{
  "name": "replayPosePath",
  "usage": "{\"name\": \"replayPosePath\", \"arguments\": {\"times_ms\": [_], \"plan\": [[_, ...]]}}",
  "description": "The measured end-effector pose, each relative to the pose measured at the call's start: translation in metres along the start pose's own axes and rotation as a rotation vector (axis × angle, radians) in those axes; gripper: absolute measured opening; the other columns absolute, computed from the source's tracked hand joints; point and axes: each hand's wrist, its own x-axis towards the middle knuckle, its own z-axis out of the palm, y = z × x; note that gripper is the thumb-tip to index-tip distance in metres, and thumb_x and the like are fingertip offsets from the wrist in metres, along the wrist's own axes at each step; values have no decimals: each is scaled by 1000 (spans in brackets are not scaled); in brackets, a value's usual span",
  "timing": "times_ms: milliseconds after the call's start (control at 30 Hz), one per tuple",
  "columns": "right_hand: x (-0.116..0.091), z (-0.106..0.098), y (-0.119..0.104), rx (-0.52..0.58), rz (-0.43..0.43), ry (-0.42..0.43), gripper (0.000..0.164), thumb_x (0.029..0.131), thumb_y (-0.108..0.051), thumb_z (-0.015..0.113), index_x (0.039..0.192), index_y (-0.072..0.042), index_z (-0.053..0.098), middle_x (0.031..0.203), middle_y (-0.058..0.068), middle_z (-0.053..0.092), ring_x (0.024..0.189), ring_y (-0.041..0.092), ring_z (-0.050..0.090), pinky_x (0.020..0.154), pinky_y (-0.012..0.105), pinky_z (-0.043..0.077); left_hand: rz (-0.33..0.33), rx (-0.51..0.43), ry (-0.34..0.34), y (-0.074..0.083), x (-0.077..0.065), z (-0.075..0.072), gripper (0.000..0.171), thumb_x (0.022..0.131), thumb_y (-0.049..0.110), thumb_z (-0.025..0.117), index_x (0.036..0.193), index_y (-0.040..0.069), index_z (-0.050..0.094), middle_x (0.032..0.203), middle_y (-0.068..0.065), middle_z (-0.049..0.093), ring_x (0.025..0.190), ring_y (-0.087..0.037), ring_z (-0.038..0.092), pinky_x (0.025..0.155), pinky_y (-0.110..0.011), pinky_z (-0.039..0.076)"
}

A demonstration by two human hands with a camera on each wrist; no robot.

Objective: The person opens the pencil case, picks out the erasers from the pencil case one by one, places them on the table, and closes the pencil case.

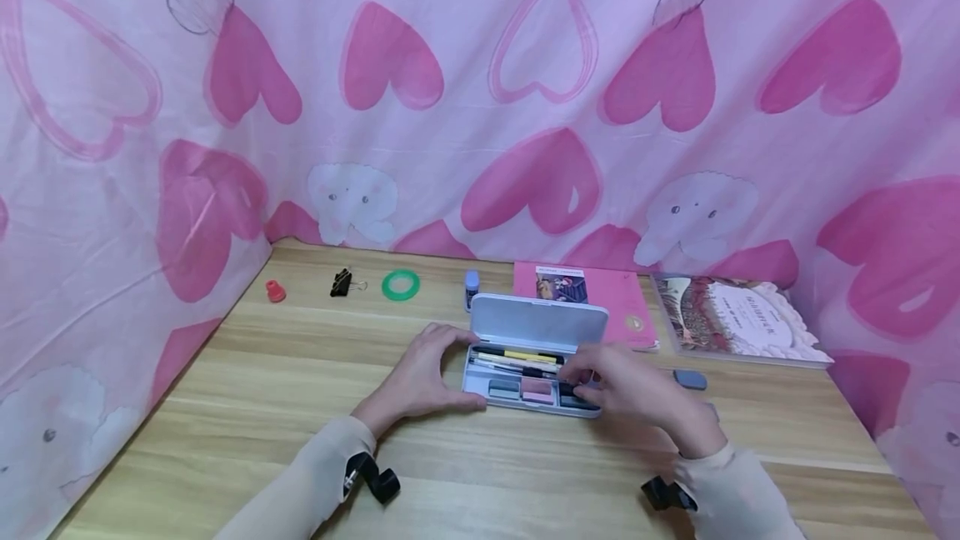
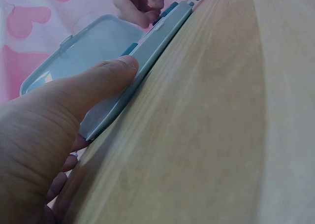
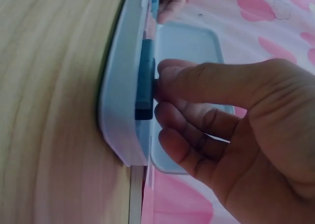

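An open pale blue pencil case [image 1: 540, 325] lies on the table with its lid raised at the back. My left hand [image 1: 420, 373] grips its left end, thumb [image 2: 110, 76] along the front wall and fingers behind. Inside are several pens, a yellow one [image 1: 522, 355] among them, a grey-green block [image 1: 504, 390] and a pink block [image 1: 537, 391]. Over the right end, my right hand [image 1: 633, 386] has thumb and forefinger together at a dark teal block [image 3: 145, 81], which sticks up above the case wall. Those fingertips partly hide their contact with it.
Behind the case stand a blue-capped small bottle [image 1: 472, 286] and a pink book [image 1: 626, 307]. Another book [image 1: 738, 319] lies at the right, near a grey-blue piece [image 1: 690, 379]. Back left are a green tape roll [image 1: 401, 284], a black binder clip [image 1: 342, 282] and a small red object [image 1: 275, 291].
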Motion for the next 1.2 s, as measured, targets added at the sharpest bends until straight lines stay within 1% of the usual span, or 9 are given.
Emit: {"name": "replayPosePath", "arguments": {"times_ms": [133,400,500,600,700,800,1000,1100,1200], "plan": [[2,3,0,-32,-3,-4,24,100,-1,80,117,-16,86,108,-5,76,88,8,62,76,25,58,6,1,2,-2,1,1,95,67,73,99,145,29,69,147,8,66,143,-18,51,128,-52,41],[3,4,1,-64,4,-6,23,100,-3,81,118,-17,87,111,-6,78,92,9,64,80,26,60,8,-13,-4,-1,1,-2,94,67,72,99,144,28,69,148,8,66,144,-18,51,128,-53,40],[3,5,2,-62,-8,-12,25,100,-3,80,119,-18,86,113,-6,78,92,10,64,79,26,60,5,-13,-6,0,0,-2,94,67,72,100,144,28,69,147,7,66,143,-18,51,128,-53,40],[4,5,4,-43,-24,-18,30,100,-1,78,122,-20,85,113,-5,78,88,10,62,74,24,57,-2,-11,-9,0,0,-2,95,67,73,99,145,28,69,147,7,66,143,-18,51,128,-53,40],[3,5,5,-7,-40,-18,32,100,2,76,121,-20,86,109,-5,75,84,9,60,71,24,56,-4,-9,-11,1,0,-2,95,68,73,98,145,28,69,148,7,65,143,-18,51,129,-53,40],[3,5,6,19,-46,-8,30,99,2,77,116,-21,87,105,-7,71,83,6,60,71,23,58,-3,-12,-8,1,0,-2,94,67,72,99,144,28,69,147,7,65,143,-19,51,129,-53,40],[0,1,4,27,-36,9,25,97,0,80,109,-23,83,110,-5,68,81,13,61,69,24,57,-4,-3,1,-1,0,-2,94,67,73,99,144,29,69,147,8,66,143,-18,52,128,-53,41],[-2,-3,3,50,-23,-9,24,99,-2,80,107,-24,79,112,-6,70,85,15,63,70,25,57,-6,-3,-2,0,0,-1,95,67,75,98,144,29,69,147,8,65,144,-18,51,128,-54,41],[-5,-8,2,89,-23,-23,22,100,-1,77,106,-22,75,109,-5,72,92,17,66,73,26,59,-2,-6,-2,0,0,-1,95,67,75,98,145,29,68,147,8,66,144,-18,51,128,-54,41]]}}
